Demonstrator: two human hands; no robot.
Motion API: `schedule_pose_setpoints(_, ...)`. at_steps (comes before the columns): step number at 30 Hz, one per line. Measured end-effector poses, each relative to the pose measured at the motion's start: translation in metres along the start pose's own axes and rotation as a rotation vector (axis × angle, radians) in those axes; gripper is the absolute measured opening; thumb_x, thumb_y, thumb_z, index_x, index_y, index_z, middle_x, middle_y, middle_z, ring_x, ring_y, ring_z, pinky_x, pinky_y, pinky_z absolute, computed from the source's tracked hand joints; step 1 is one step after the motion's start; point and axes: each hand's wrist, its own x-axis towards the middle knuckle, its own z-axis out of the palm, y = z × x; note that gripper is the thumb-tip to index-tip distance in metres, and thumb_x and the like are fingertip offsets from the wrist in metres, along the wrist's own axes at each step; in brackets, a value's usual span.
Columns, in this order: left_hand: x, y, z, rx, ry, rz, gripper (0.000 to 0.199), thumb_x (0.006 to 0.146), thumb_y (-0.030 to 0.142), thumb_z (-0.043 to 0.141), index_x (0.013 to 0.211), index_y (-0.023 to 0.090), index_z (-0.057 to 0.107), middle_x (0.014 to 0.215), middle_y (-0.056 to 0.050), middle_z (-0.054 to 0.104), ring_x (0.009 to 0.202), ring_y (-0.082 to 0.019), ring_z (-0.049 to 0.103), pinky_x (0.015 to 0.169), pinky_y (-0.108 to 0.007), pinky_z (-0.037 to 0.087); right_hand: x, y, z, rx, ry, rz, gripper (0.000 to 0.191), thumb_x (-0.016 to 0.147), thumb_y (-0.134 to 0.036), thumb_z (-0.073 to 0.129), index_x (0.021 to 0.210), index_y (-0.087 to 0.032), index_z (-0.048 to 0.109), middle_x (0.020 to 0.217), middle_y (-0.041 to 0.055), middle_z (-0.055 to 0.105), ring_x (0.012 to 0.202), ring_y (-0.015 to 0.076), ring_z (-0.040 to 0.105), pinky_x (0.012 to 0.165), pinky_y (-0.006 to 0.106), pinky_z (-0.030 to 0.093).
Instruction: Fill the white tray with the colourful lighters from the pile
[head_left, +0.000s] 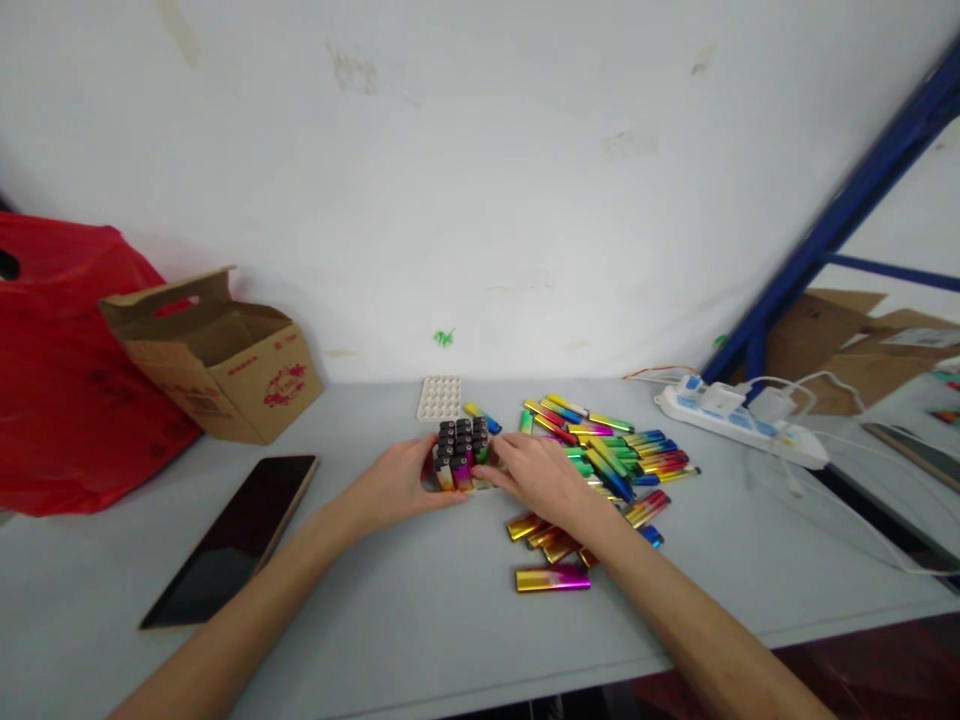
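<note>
A block of upright lighters (463, 440) with black tops stands in rows on the table, apparently in a pale tray mostly hidden by my hands. My left hand (405, 474) wraps round its left side, thumb along the near edge. At the right side of the block, the fingers of my right hand (529, 470) close on a green lighter (481, 453); its lower part is hidden. A loose pile of shiny multicoloured lighters (611, 455) lies to the right, partly under my right forearm. One yellow and purple lighter (553, 579) lies nearer the front edge.
Behind the block lies a white tray with round holes (439, 398). An open cardboard box (247, 385), a red plastic bag (67, 380) and a dark tablet (236, 535) are on the left. To the right sits a white power strip (742, 425) with cables, near a blue metal frame (825, 230).
</note>
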Motion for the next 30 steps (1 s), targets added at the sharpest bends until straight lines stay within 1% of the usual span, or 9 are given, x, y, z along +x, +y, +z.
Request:
schedule_pose_setpoints(3,0.000,0.000,0.000,-0.004,0.002,0.004,0.066,0.081,0.063,0.085,0.129,0.019,0.071,0.116,-0.010,0.084,0.092,-0.030,0.077,0.082,-0.038,0.059,-0.005,0.011,-0.012,0.049,0.005,-0.058,0.047,0.116,-0.062,0.054,0.103,-0.021,0.075,0.098,0.0108,0.078,0.092,0.0259,0.071,0.087,0.035,0.049)
schedule_pose_setpoints(6,0.001,0.001,-0.001,0.010,0.000,-0.004,0.062,0.079,0.062,0.085,0.123,0.020,0.071,0.113,-0.010,0.083,0.092,-0.030,0.076,0.083,-0.039,0.060,-0.007,0.031,-0.023,0.020,0.100,0.045,0.047,0.122,-0.052,0.043,0.102,-0.022,0.073,0.097,0.0085,0.077,0.089,0.0236,0.070,0.084,0.033,0.046)
schedule_pose_setpoints(9,0.001,0.001,-0.002,0.025,-0.011,-0.039,0.061,0.076,0.064,0.085,0.116,0.020,0.070,0.109,-0.011,0.083,0.088,-0.030,0.077,0.077,-0.038,0.059,-0.005,0.055,-0.028,-0.053,0.168,0.173,0.032,0.121,-0.036,0.049,0.107,-0.020,0.073,0.104,0.0098,0.077,0.095,0.0241,0.070,0.088,0.033,0.048)
schedule_pose_setpoints(11,0.001,0.000,-0.003,0.048,-0.012,-0.058,0.059,0.075,0.066,0.085,0.111,0.021,0.070,0.103,-0.011,0.083,0.083,-0.030,0.076,0.071,-0.037,0.057,-0.002,0.066,-0.026,-0.090,0.152,0.184,0.021,0.117,-0.027,0.056,0.116,-0.018,0.074,0.116,0.0124,0.077,0.107,0.0251,0.071,0.096,0.033,0.049)
schedule_pose_setpoints(13,0.001,-0.002,-0.006,0.064,-0.002,-0.059,0.056,0.073,0.065,0.086,0.106,0.022,0.071,0.098,-0.009,0.083,0.079,-0.029,0.075,0.067,-0.037,0.055,0.002,0.069,-0.022,-0.127,0.124,0.171,0.019,0.115,-0.027,0.060,0.123,-0.017,0.075,0.124,0.0143,0.076,0.117,0.0267,0.070,0.103,0.034,0.049)
schedule_pose_setpoints(16,-0.001,-0.004,-0.012,0.049,-0.011,-0.033,0.055,0.070,0.061,0.090,0.106,0.024,0.072,0.097,-0.006,0.085,0.079,-0.029,0.076,0.068,-0.036,0.056,0.010,0.061,-0.014,-0.176,0.096,0.206,0.031,0.117,-0.039,0.058,0.129,-0.015,0.075,0.124,0.0160,0.077,0.118,0.0294,0.071,0.104,0.038,0.050)
schedule_pose_setpoints(19,-0.004,-0.005,-0.016,0.016,-0.041,-0.009,0.057,0.072,0.057,0.091,0.114,0.023,0.072,0.109,-0.007,0.087,0.091,-0.032,0.080,0.081,-0.038,0.061,0.020,0.048,-0.009,-0.216,0.072,0.224,0.038,0.118,-0.043,0.055,0.134,-0.015,0.075,0.127,0.0180,0.077,0.122,0.0317,0.071,0.106,0.041,0.051)
schedule_pose_setpoints(25,-0.005,-0.010,-0.016,-0.021,-0.035,0.017,0.067,0.071,0.052,0.094,0.128,0.025,0.072,0.130,-0.011,0.085,0.115,-0.037,0.081,0.102,-0.043,0.062,0.044,0.027,-0.007,-0.263,-0.011,0.186,0.036,0.117,-0.044,0.055,0.132,-0.018,0.076,0.133,0.0176,0.076,0.127,0.0328,0.069,0.110,0.046,0.049)
schedule_pose_setpoints(30,-0.004,-0.011,-0.016,0.020,-0.036,0.001,0.061,0.071,0.054,0.092,0.120,0.024,0.071,0.123,-0.010,0.085,0.109,-0.036,0.081,0.099,-0.043,0.063,0.067,0.011,-0.003,-0.247,-0.077,0.217,0.024,0.109,-0.032,0.068,0.125,-0.016,0.076,0.137,0.0204,0.074,0.131,0.0357,0.068,0.108,0.048,0.050)
